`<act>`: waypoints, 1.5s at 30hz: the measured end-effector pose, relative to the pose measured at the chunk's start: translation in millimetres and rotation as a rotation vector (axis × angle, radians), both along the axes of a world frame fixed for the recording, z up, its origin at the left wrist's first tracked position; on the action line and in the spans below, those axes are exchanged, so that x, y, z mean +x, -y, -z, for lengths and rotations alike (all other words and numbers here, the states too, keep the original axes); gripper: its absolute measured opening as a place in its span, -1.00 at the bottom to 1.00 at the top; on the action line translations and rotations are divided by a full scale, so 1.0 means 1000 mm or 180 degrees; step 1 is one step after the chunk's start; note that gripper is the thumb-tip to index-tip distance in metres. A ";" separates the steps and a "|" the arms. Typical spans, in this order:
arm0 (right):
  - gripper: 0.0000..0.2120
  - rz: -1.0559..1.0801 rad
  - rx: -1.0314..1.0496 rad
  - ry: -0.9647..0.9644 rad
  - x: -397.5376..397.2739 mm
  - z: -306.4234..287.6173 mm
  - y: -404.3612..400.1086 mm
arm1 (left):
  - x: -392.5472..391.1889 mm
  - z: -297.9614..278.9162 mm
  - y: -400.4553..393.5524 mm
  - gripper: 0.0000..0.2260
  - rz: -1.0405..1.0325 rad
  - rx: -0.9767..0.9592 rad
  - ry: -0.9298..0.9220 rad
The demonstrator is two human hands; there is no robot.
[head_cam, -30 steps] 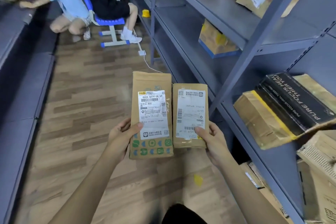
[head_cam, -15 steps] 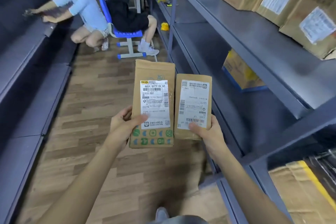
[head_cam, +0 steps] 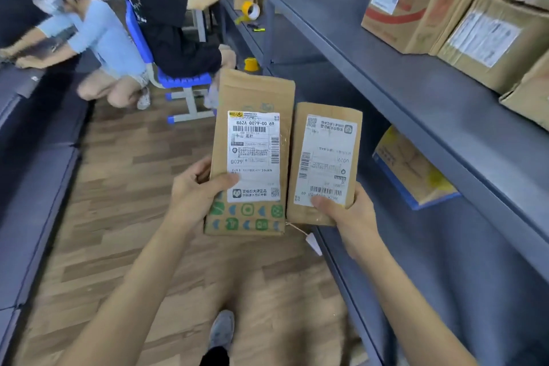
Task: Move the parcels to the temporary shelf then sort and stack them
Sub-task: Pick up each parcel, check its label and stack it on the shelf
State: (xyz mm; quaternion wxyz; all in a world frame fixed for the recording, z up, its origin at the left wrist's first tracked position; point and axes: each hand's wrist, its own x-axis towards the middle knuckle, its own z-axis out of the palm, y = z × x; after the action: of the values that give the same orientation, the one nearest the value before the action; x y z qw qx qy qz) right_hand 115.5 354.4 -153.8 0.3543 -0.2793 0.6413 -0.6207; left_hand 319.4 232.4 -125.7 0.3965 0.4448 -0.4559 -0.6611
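Both grips are closed on parcels: the left hand point(head_cam: 194, 192) pinches the lower left edge of the taller brown paper parcel with the white label and green printed icons point(head_cam: 252, 154), thumb across its face, while the right hand point(head_cam: 349, 212) grasps the bottom of the shorter plain brown paper parcel with the upside-down label point(head_cam: 325, 163). They stand upright, side by side, edges touching, long axes pointing away from the body. The grey metal shelf rack point(head_cam: 430, 116) lies to the right, so the right hand and its smaller parcel are nearer it; that one likely goes in first.
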 end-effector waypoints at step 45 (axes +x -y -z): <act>-0.82 0.3931 -0.0577 -0.1567 -0.105 -0.138 0.194 | -0.302 -0.137 0.293 -0.81 0.3300 -0.0994 -0.1308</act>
State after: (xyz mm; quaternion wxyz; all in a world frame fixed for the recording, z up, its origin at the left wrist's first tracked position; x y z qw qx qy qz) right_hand 10.9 159.9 -16.3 -0.2474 -0.0231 0.6908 -0.6790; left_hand 17.3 -60.2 11.5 0.1621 -0.0378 -0.6201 -0.7667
